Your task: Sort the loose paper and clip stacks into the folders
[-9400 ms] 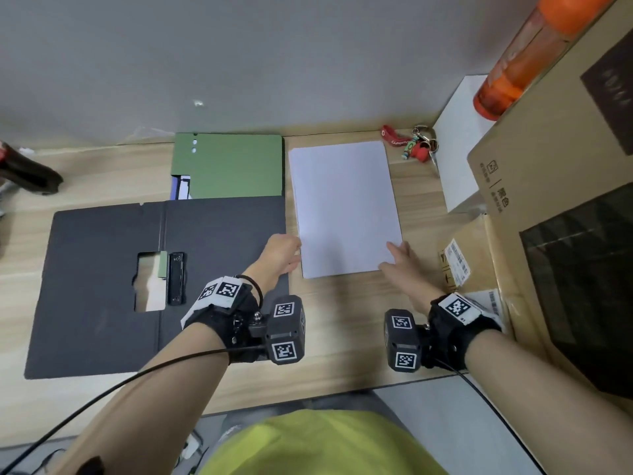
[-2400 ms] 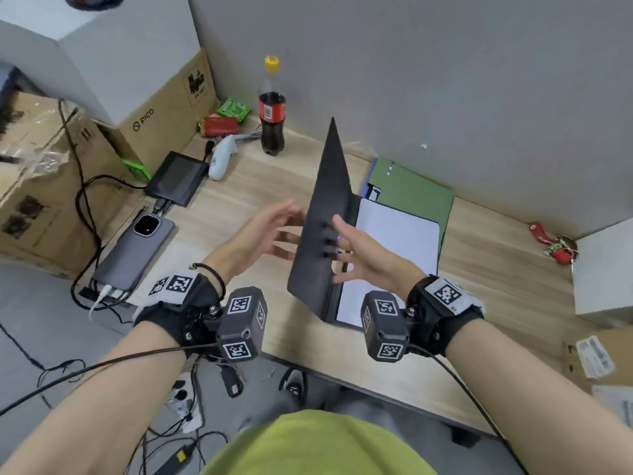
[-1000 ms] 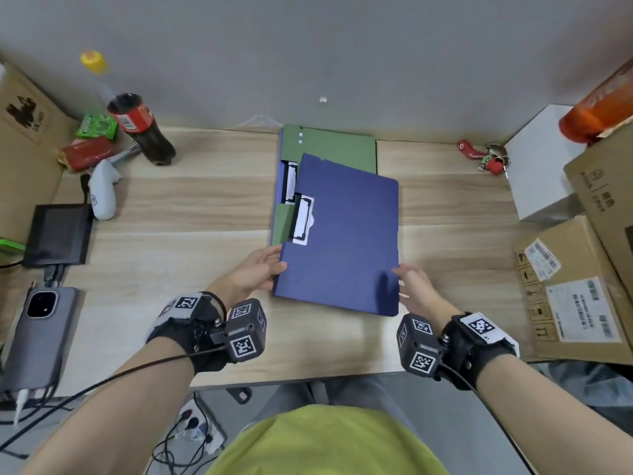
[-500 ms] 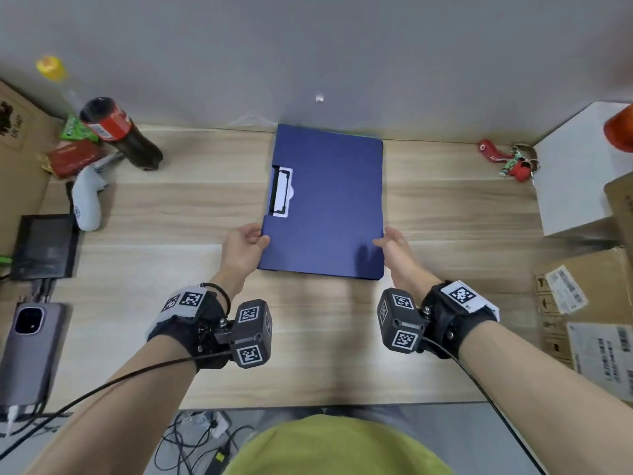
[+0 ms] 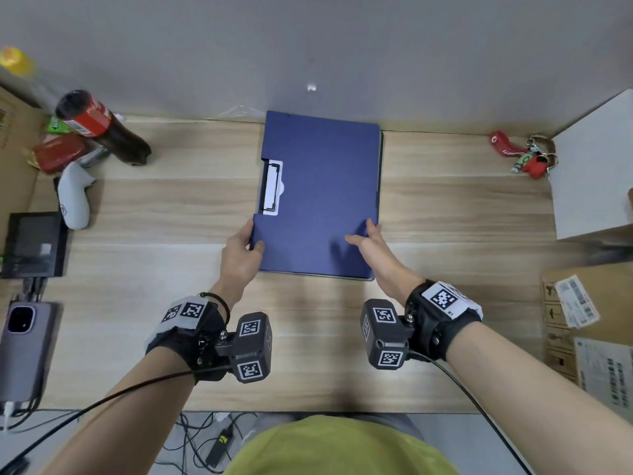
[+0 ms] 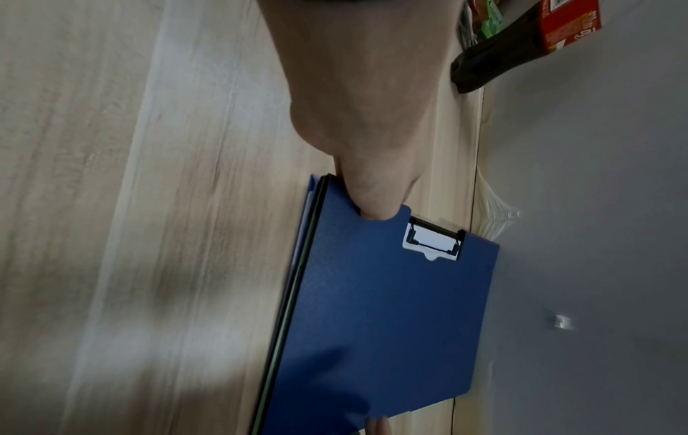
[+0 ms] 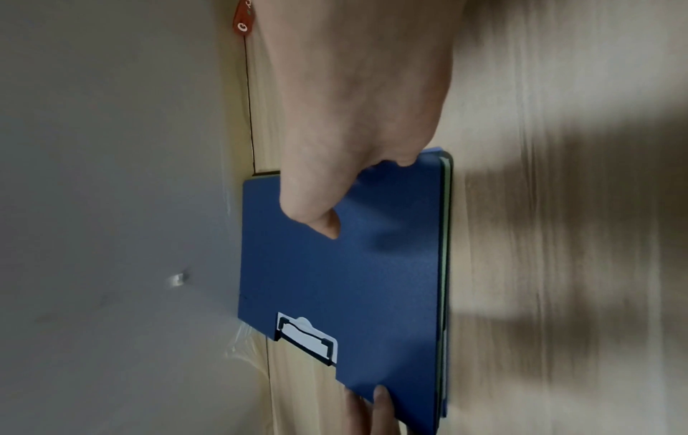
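Observation:
A closed blue folder point(image 5: 318, 193) with a white-backed black clip point(image 5: 272, 188) on its left edge lies flat at the back of the wooden desk point(image 5: 171, 269), touching the wall. Thin green and dark folder edges point(image 6: 294, 309) show beneath it, so it tops a stack. My left hand point(image 5: 251, 236) grips the near left edge, thumb on the cover point(image 6: 391, 309). My right hand point(image 5: 359, 233) holds the near right corner, with its thumb point(image 7: 320, 220) lying on the cover point(image 7: 342, 279) and its fingers at the right edge. No loose paper is in view.
A cola bottle point(image 5: 99, 128), a white controller point(image 5: 73, 197), a black device point(image 5: 32, 245) and a phone point(image 5: 25, 347) lie at the left. Red keys point(image 5: 524, 156), a white box point(image 5: 592, 166) and cardboard boxes point(image 5: 589, 320) stand at the right.
The blue folder, askew over the green one a second ago, now lies square against the wall and covers it. Both hands have shifted further up its sides.

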Demonstrator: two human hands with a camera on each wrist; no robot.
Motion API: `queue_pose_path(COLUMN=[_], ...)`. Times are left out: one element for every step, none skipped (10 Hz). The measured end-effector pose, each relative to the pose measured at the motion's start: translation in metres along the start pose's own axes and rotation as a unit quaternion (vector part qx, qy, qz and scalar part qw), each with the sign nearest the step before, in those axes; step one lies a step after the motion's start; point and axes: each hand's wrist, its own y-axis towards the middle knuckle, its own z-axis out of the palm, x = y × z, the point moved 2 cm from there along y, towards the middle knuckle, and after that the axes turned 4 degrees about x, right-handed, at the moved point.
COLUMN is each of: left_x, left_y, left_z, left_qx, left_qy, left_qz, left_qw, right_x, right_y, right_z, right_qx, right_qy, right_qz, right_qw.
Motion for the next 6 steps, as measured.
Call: queue_pose_path(left_x=[-0.001, -0.003, -0.006, -0.007, 0.000, 0.031], left_y=[-0.002, -0.005, -0.005, -0.008, -0.020, -0.027], left_z=[0.002, 0.005, 0.005, 0.000, -0.006, -0.023], left_qx=[-0.009, -0.007, 0.013, 0.064, 0.103, 0.075], left_qy=[0.014, 0.022, 0.014, -0.057, -0.084, -0.095], left_qz=[0.000, 0.004, 0.006, 0.010, 0.006, -0.042], left_qw=[1.000, 1.000, 1.000, 0.996, 0.991, 0.992], right_x=[0.000, -0.001, 0.001, 0.004, -0.005, -0.018], right_y=[0.003, 0.000, -0.005, -0.011, -0.016, -0.030], right_z=[-0.003, -0.007, -0.014, -0.019, -0.023, -0.021], right_qx=[0.000, 0.010, 0.016, 0.005, -0.019, -0.029], right_qy=[0.011, 0.023, 0.044, 0.082, 0.126, 0.137], right_qz=[0.008, 0.011, 0.015, 0.022, 0.027, 0.029], right_qw=[1.000, 1.000, 0.999, 0.996, 0.991, 0.990])
